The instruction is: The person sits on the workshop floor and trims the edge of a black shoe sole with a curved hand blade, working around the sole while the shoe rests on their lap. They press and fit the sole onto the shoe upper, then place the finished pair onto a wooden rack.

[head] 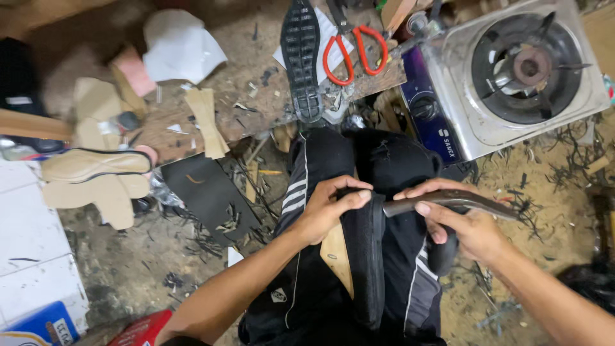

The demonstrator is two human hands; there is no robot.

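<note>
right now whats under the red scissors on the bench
The red-handled scissors lie on a white sheet of paper on the wooden board, beside a black shoe sole. The blades and whatever sits beneath them are out of view.

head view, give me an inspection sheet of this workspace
surface: dirt floor strewn with black offcuts; low wooden board.
job's things: black shoe sole with tan insole side, upright on the lap; curved metal knife against its edge.
clutter: red-handled scissors, treaded black outsole, tan insoles, black rubber sheet, paper patterns.
grippers: left hand grips the sole; right hand holds the knife.
cables: nothing seen.
surroundings: single-burner gas stove, white tiles.
</note>
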